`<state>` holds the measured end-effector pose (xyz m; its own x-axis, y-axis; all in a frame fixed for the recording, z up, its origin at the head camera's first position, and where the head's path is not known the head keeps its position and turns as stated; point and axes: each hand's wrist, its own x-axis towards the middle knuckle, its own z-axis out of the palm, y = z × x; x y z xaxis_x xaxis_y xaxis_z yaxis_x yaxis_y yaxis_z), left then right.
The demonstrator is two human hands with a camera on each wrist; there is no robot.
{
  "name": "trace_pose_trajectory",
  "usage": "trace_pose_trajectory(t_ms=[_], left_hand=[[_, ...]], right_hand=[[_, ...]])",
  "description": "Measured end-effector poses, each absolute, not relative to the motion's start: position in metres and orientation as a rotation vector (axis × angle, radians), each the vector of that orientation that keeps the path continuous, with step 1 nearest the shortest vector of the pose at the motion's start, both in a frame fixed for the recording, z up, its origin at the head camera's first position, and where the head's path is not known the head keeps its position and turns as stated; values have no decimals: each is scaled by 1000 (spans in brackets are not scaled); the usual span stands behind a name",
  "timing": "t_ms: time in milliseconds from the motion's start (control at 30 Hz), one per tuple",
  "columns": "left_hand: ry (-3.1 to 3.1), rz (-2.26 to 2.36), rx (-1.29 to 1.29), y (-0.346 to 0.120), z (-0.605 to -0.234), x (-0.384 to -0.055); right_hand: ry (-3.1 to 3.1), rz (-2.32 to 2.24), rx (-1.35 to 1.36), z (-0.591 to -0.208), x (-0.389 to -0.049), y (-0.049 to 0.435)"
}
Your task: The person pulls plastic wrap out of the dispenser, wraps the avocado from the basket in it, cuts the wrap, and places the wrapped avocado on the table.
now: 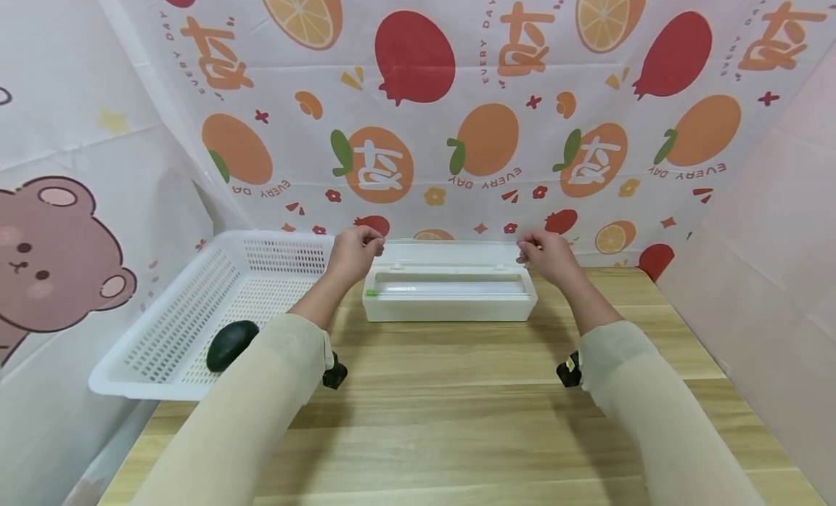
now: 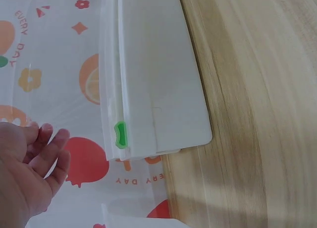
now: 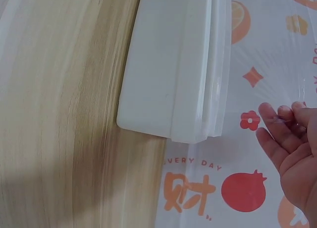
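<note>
A white cling film dispenser [image 1: 449, 308] stands at the back of the wooden table, a pale roll [image 1: 451, 287] showing in its long opening. A green slide cutter [image 2: 121, 134] sits at the dispenser's left end. Clear cling film [image 1: 451, 253] stretches behind the dispenser between both hands, with faint creases fanning from the fingers in the wrist views. My left hand [image 1: 355, 255] pinches the film's left corner between thumb and fingertips. At the right corner, my right hand [image 1: 547, 255] pinches it likewise. The film's exact edges are hard to make out.
To the left stands a white perforated basket [image 1: 124, 346] with a dark green oval fruit or vegetable [image 1: 231, 345] inside. A fruit-printed sheet [image 1: 444, 143] hangs right behind the dispenser. The wooden tabletop [image 1: 451, 419] extends in front of it.
</note>
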<state>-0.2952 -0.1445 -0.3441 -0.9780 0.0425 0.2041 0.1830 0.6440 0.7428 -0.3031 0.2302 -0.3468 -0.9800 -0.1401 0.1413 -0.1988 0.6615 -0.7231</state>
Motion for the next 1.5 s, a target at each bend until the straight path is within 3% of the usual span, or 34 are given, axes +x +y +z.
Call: trace_pose_trajectory(t_ms=[400, 867, 1500], left_hand=[[-2646, -1410, -158, -147, -341, -294], [-2611, -1512, -90, -146, -333, -292], [-2485, -1670, -63, -144, -325, -296]], right_hand=[[-2815, 1251, 427, -342, -300, 230], [-2850, 1328, 398, -335, -299, 233], [-2609, 1644, 41, -333, -305, 239]])
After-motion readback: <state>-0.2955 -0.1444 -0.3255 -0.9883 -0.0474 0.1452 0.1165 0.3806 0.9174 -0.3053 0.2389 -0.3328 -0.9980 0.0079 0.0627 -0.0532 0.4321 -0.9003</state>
